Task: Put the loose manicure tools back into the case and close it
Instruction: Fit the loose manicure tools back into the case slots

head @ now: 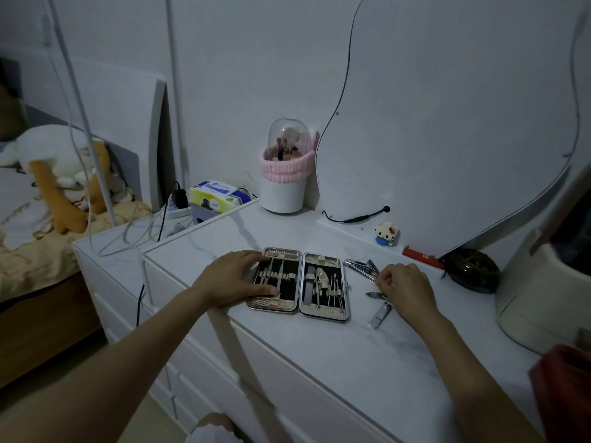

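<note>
Case (298, 285) lies open flat on tabletop (335, 353). Left hand (232, 278) spread flat on case's left half. Right hand (404, 284) curled among loose tools (363, 268) just right of case; grip unclear.

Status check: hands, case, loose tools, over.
Left hand flat on open black manicure case. Right hand on loose metal tools beside it. Nothing blocking.

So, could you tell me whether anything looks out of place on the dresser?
Yes: several metal tools lie loose right of the open case, by the right hand; the left hand rests on the case.
</note>
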